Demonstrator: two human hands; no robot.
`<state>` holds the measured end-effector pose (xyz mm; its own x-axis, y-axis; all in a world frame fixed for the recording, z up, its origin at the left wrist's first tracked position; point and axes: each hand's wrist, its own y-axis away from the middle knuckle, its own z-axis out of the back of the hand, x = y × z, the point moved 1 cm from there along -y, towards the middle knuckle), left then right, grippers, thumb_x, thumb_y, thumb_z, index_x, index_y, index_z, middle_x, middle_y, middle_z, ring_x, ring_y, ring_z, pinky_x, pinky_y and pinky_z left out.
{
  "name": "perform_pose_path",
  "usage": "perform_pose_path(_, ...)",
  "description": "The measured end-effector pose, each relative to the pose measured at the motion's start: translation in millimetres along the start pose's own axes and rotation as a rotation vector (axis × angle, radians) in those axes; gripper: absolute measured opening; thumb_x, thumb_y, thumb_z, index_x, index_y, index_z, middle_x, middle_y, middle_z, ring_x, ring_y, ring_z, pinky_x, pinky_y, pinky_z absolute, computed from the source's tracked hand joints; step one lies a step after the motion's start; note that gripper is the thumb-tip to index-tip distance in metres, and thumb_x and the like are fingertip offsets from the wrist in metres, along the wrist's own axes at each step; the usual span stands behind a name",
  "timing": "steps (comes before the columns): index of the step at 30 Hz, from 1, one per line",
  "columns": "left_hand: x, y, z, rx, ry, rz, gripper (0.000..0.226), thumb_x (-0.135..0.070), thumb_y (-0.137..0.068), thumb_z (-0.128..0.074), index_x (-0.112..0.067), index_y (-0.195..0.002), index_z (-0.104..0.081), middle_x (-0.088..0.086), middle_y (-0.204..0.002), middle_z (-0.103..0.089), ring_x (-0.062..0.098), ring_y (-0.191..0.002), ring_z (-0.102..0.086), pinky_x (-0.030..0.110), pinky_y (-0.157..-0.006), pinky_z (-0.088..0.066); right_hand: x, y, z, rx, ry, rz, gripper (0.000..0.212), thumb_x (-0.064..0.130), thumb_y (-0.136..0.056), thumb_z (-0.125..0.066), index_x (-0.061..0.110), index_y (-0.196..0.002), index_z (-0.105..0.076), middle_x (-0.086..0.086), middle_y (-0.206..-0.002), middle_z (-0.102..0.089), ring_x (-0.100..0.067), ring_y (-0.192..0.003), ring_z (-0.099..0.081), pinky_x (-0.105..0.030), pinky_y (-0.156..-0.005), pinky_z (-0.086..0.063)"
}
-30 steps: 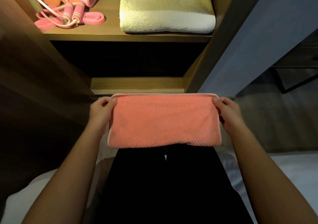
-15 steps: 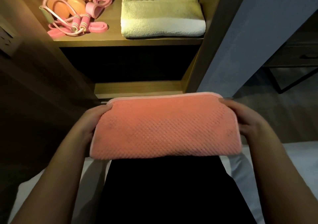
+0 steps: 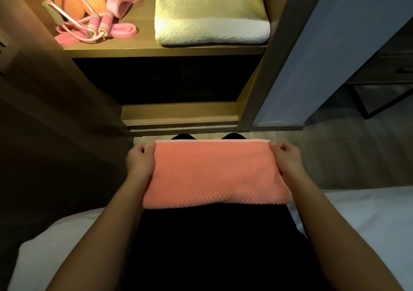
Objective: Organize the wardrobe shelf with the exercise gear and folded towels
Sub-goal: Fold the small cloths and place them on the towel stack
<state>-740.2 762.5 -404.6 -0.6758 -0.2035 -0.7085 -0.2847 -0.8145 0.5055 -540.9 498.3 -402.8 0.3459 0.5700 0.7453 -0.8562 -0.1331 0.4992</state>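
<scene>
Coral waffle-textured towel, folded into a thick oblong, is held out flat above the person's dark-clothed lap, in front of the wardrobe and well below the lit shelf. The left hand pinches its left short end and the right hand its right short end, each grip closed on the cloth with the thumb tip at the far corner. It looks light, soft and limp, and the near edge bulges unevenly. The layers would likely droop or slide apart if held by one end, so holding both ends, or a palm under the middle, seems safer. On the shelf, a folded cream towel with a white band fills the right half, close against the wardrobe's upright panel. The left half carries a pink jump rope, pink resistance bands and orange rounded pieces that I cannot name surely. Little bare shelf shows between them, so the coral towel probably belongs on top of the cream one. The upright and the tangled gear could snag it. A white bed lies on both sides of the person.
</scene>
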Motion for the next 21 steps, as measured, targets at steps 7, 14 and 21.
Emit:
perform_pose_path(7,5,-9,-2,0.063,0.012,0.135,0.03,-0.043,-0.096,-0.051,-0.017,-0.109,-0.053,0.008,-0.106,-0.058,0.02,-0.084,-0.054,0.032,-0.065,-0.041,-2,-4,-6,0.044,-0.011,-0.122,0.036,0.041,-0.094,-0.056,0.011,-0.114,-0.057,-0.01,-0.109,-0.061,-0.027,-0.1,-0.059,-0.035,-0.074,-0.046)
perform_pose_path(14,14,13,19,0.391,-0.125,0.295,0.04,-0.045,-0.102,-0.037,-0.012,-0.12,-0.052,0.011,-0.102,-0.058,0.026,-0.087,-0.054,0.036,-0.068,-0.04,-2,18,13,0.355,-0.069,-0.375,0.05,0.039,-0.097,-0.052,0.003,-0.132,-0.052,-0.015,-0.119,-0.06,-0.028,-0.098,-0.055,-0.036,-0.082,-0.044)
perform_pose_path(21,-7,-7,23,0.155,-0.321,-0.07,0.038,-0.037,-0.102,-0.041,-0.006,-0.118,-0.058,0.012,-0.108,-0.059,0.026,-0.097,-0.057,0.039,-0.079,-0.045,20,5,9,0.011,0.275,0.126,0.044,0.031,-0.103,-0.041,-0.002,-0.127,-0.057,-0.022,-0.119,-0.063,-0.027,-0.097,-0.057,-0.035,-0.082,-0.044)
